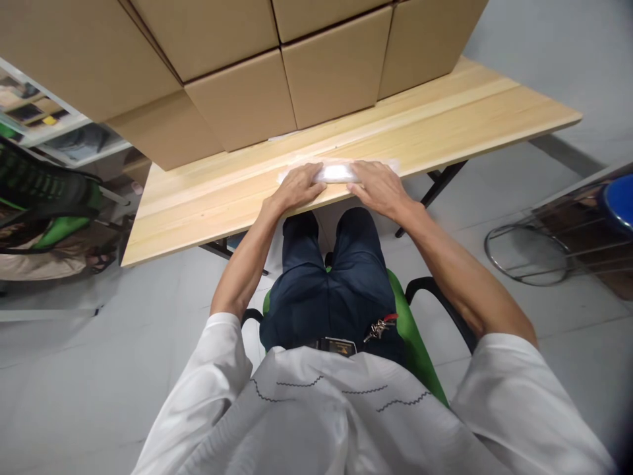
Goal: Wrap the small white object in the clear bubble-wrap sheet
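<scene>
A long, shiny package in whitish clear plastic (pixel 337 173) lies along the near edge of the wooden table (pixel 475 125). What the wrapping contains cannot be made out because of glare. My left hand (pixel 299 185) is over its left part, fingers curled on top and thumb pointing inward along the near side. On the right part, my right hand (pixel 378 185) grips it in the same way, thumb toward the middle. Between the two hands the bright centre of the package shows; its ends stick out a little past my fingers.
Stacked cardboard boxes (pixel 242 99) fill the table's far side. I sit on a green chair (pixel 413 336) with black armrests. Another green and black chair (pixel 54 191) and shelves (pixel 74 135) are at left. A blue stool (pixel 620 201) stands at right.
</scene>
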`<state>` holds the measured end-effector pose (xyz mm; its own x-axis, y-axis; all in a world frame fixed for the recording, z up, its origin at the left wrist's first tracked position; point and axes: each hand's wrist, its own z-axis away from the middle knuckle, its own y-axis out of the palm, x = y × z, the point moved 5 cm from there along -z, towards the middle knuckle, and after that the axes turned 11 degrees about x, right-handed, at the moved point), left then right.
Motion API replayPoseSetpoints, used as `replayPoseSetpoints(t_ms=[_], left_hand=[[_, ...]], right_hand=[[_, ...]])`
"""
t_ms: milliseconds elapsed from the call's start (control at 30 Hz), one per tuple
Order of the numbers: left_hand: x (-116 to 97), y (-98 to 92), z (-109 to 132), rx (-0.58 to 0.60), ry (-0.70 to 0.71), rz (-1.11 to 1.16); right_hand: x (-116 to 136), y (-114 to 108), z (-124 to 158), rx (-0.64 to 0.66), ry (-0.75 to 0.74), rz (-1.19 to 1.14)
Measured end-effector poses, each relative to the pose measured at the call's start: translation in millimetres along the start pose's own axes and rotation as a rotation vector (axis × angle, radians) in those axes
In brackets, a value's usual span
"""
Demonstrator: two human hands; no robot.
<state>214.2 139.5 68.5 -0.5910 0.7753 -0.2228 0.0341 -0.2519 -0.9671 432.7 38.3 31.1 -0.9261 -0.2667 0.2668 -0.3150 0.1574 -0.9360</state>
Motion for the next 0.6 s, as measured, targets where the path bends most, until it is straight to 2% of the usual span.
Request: replayPoseSetpoints(t_ms=[167,333,467,600], left_hand=[[-2.2,-4.3,0.2,0.008,0.049,-0.022],[-2.4,-4.6,-3.5,0.029,0.078,-0.063],[-2.7,-6.9,-6.0,0.045,0.099,-0.07],[2.5,-5.7,-12.0,0.063,0.074,-0.064]], right_hand=[[-3.3,-0.6,-3.8,-0.013,0.034,-0.002],[11.9,-7.2,-22.9,0.009,0.035,0.014],[26.8,0.3,-38.6,0.025,-0.037,0.025],[29.2,10.1,-43.2,0.038,-0.024,0.057]])
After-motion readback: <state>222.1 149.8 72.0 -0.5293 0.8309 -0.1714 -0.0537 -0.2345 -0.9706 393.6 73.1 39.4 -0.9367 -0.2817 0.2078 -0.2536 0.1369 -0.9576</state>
